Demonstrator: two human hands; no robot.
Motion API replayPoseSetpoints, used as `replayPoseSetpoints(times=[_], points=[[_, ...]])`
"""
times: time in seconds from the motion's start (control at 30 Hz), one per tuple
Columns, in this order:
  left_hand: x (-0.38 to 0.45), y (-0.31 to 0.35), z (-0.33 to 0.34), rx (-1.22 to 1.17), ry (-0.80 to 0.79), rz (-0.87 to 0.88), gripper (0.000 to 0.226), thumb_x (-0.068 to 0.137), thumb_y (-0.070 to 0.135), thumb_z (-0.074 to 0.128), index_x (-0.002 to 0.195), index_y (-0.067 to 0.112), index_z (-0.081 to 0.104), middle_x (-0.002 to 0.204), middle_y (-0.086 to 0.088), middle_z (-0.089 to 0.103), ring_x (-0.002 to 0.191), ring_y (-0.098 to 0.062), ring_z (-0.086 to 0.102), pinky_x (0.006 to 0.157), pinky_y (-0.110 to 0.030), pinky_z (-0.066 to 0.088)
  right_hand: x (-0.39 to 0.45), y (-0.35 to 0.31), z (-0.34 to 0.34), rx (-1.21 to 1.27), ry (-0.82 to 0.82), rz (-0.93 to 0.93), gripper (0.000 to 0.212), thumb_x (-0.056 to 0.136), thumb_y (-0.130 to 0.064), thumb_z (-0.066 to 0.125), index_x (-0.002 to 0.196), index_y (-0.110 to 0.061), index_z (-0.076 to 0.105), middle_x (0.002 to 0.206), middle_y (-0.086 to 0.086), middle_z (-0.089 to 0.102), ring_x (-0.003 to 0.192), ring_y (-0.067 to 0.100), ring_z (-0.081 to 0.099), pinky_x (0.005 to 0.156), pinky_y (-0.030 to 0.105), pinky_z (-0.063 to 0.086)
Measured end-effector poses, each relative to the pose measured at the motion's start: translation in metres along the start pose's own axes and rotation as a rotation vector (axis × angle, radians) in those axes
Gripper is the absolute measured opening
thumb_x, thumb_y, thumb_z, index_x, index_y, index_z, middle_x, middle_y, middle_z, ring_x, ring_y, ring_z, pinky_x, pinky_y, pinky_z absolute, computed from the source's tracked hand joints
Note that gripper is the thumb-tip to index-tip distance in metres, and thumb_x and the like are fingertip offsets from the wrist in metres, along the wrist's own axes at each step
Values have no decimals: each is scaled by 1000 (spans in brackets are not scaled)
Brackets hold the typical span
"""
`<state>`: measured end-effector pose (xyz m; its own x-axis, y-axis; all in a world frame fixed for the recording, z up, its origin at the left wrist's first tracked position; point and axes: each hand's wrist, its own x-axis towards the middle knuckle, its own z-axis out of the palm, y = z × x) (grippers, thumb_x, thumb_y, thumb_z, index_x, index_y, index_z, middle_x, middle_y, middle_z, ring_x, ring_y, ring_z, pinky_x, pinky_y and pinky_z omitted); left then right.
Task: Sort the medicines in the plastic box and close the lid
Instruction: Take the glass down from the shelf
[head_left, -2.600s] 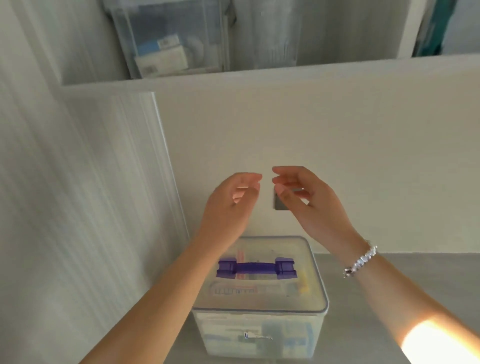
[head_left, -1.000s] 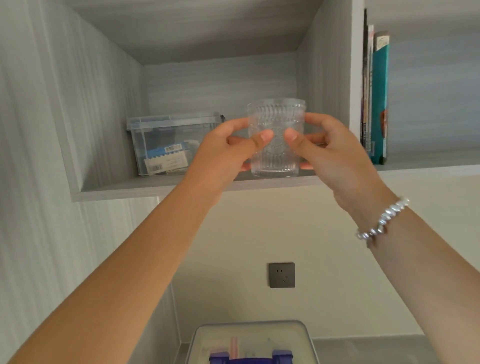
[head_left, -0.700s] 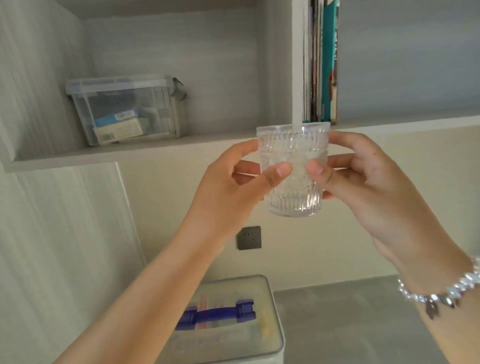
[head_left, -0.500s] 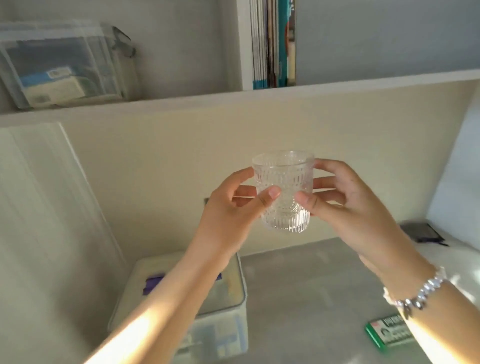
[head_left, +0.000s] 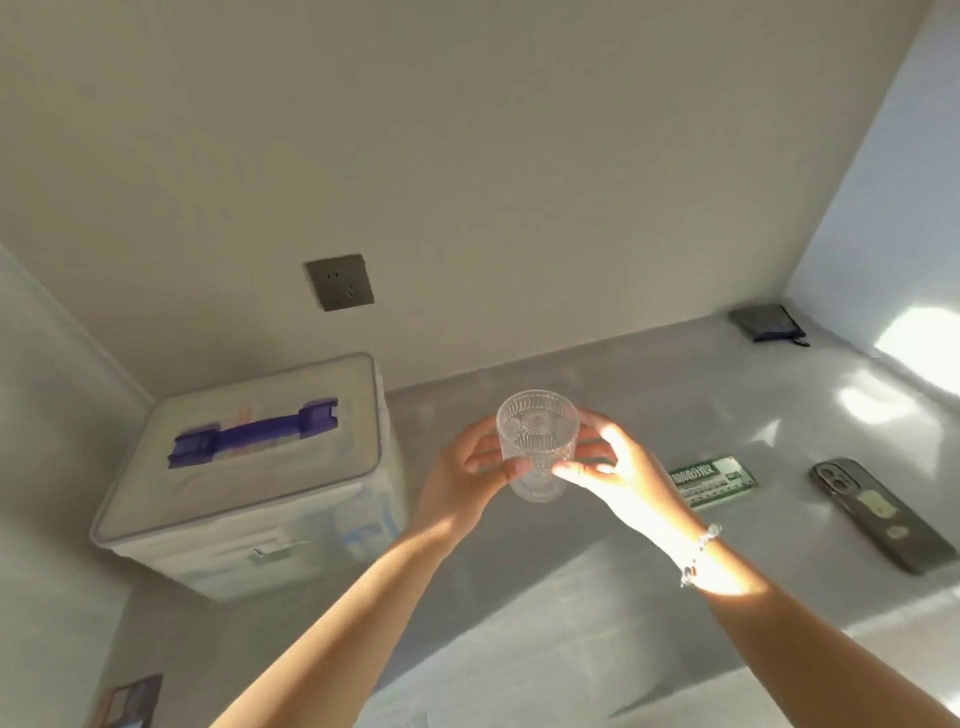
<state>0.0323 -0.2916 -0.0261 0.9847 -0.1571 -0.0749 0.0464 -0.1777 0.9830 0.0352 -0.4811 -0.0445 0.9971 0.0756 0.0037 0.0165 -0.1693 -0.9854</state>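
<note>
Plastic box: the translucent lidded plastic storage box with a purple handle (head_left: 249, 467) stands at the left end of the grey counter (head_left: 571, 597), near the side wall; lid seated, medicines dimly visible inside.
Box handling: judged rigid and moderately heavy; best taken by the handle or both side walls.
Left hand: the left hand (head_left: 462, 483) is wrapped on the clear ribbed glass tumbler (head_left: 537, 447) from its left.
Right hand: the right hand (head_left: 618, 478) presses the tumbler's opposite side; both hands clamp it above the counter.
Tumbler handling: judged fragile and slippery.
Green medicine packet (head_left: 711, 480): flat on the counter, outside the box.
Dark phone (head_left: 878, 514): near the counter's front edge.
Open room: bare counter lies between box and packet.
</note>
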Motion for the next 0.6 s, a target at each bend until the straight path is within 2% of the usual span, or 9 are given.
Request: replayPoseSetpoints(times=[0.1, 0.23, 0.37, 0.43, 0.5, 0.6], points=[[7, -34, 17, -38, -13, -83, 50, 78, 4, 71, 124, 14, 55, 115, -3, 66, 98, 0, 64, 74, -10, 48, 3, 39, -4, -35, -10, 66, 57, 69, -2, 76, 108, -37, 52, 102, -10, 63, 81, -8, 64, 68, 12, 51], [18, -72, 37, -60, 0, -147, 48, 76, -3, 70, 114, 23, 55, 108, 5, 65, 98, -6, 63, 75, -9, 48, 9, 78, -6, -154, -57, 135, 59, 72, -11, 76, 121, -29, 50, 107, -12, 64, 96, 6, 65, 86, 25, 51], [25, -100, 47, -53, 14, -193, 52, 75, -6, 69, 117, 22, 54, 113, 0, 64, 105, -14, 62, 83, -13, 49, 16, 102, -5, -249, -105, 167, 65, 70, -14, 78, 128, -21, 49, 111, -3, 65, 99, 13, 65, 89, 27, 51], [28, -112, 50, -55, 20, -217, 56, 75, -7, 69, 124, 15, 53, 119, -3, 62, 111, -18, 60, 93, -20, 48, 16, 113, -3, -226, -99, 203, 65, 69, -16, 79, 126, -23, 49, 110, -2, 65, 98, 14, 65, 90, 29, 51], [30, -122, 52, -56, 23, -240, 61, 75, -7, 70, 129, 11, 51, 123, -4, 60, 115, -18, 58, 101, -27, 44, 15, 122, -1, -196, -96, 233, 65, 68, -19, 80, 124, -29, 49, 108, -6, 64, 97, 10, 64, 89, 25, 50], [32, -134, 54, -38, 10, -266, 63, 75, -4, 71, 128, 23, 50, 119, 3, 61, 114, -12, 58, 100, -24, 43, 14, 131, 0, -174, -93, 261, 62, 68, -21, 79, 118, -37, 48, 108, -8, 64, 99, 7, 62, 90, 23, 49]])
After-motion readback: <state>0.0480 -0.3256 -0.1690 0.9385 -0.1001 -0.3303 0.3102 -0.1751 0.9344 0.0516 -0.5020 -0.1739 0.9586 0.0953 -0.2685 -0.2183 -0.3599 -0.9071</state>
